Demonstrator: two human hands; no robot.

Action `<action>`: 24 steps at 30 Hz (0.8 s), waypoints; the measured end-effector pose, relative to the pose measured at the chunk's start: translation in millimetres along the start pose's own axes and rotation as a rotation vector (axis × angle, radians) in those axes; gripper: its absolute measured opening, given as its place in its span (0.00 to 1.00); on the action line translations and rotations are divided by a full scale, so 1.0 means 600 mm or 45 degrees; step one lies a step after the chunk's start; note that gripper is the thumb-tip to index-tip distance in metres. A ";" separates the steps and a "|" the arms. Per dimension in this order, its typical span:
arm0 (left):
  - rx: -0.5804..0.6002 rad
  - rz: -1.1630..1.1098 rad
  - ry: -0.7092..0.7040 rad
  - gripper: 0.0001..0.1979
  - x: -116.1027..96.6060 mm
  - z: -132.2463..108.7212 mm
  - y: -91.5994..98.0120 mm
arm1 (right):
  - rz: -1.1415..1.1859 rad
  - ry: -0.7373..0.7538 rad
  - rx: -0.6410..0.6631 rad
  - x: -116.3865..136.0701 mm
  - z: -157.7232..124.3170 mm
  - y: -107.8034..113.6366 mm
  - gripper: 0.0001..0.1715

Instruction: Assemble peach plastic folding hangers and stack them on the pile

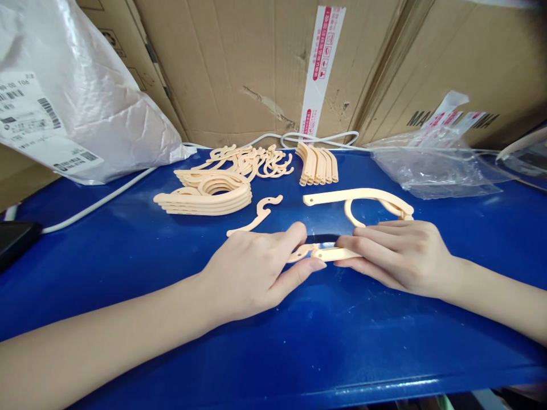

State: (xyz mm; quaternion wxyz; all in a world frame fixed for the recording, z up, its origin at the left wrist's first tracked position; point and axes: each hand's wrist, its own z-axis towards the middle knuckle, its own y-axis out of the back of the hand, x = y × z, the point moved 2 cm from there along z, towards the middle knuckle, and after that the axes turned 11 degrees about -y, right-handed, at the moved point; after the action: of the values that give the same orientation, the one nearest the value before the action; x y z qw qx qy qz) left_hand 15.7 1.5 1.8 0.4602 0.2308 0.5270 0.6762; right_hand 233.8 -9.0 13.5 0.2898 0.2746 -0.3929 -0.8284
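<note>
My left hand (250,270) pinches a small cream plastic hanger hook (300,254) between thumb and fingers. Its thumb tip touches the near end of a cream hanger arm (335,254), which my right hand (404,256) grips from the other side. The hook and the arm's holed end meet between my hands; whether they are joined I cannot tell. Most of the arm is hidden under my right fingers. Just beyond that hand lies another curved hanger arm (354,196) with a rounded piece beneath it. A loose hook (261,215) rests beyond my left hand.
Farther back on the blue table (299,353) are stacked hanger pieces (205,205), a heap of hooks (273,162) and a row of arms (318,165). Cardboard boxes (239,62) stand behind. A white parcel bag (98,108), a cable (102,203) and clear plastic (436,171) flank them.
</note>
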 end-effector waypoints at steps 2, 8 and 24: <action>-0.004 -0.010 -0.071 0.17 -0.001 0.001 0.001 | 0.007 -0.008 0.003 0.000 0.001 0.000 0.09; -0.086 0.017 -0.073 0.16 -0.002 -0.001 0.003 | 0.039 -0.024 0.010 -0.002 0.002 0.001 0.09; -0.060 0.037 -0.243 0.15 -0.009 0.002 0.001 | -0.108 0.063 -0.084 0.006 -0.006 -0.002 0.11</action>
State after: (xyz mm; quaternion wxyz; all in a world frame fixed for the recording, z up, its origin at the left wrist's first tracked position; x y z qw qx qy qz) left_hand 18.9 -2.9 3.8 0.5036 0.2910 0.4614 0.6700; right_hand 233.3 -12.9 9.8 0.2729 0.3017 -0.3461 -0.8455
